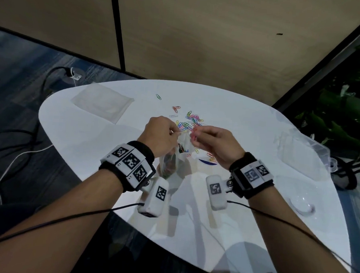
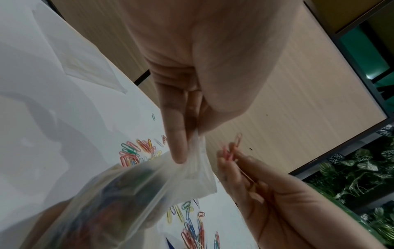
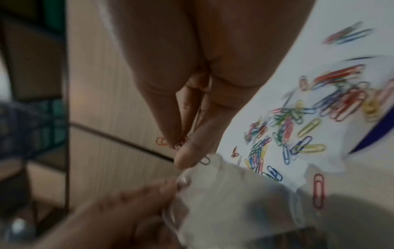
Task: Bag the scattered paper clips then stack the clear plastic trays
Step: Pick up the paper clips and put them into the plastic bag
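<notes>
A clear plastic bag (image 1: 173, 161) partly filled with coloured paper clips hangs above the white table (image 1: 91, 144). My left hand (image 1: 162, 133) pinches the bag's rim (image 2: 192, 161) between thumb and forefinger. My right hand (image 1: 212, 142) pinches a few pink and orange clips (image 2: 232, 150) just beside the bag's mouth (image 3: 204, 170). A heap of loose coloured clips (image 1: 189, 121) lies on the table beyond both hands, with more clips (image 1: 210, 157) under the right hand. A clear plastic tray (image 1: 303, 151) sits at the table's right edge.
A flat clear bag or sheet (image 1: 102, 102) lies at the table's far left. A clear round lid (image 1: 298, 202) rests near the right front. Cables (image 1: 18, 148) run over the dark floor on the left. Plants (image 1: 338, 115) stand beyond the right edge.
</notes>
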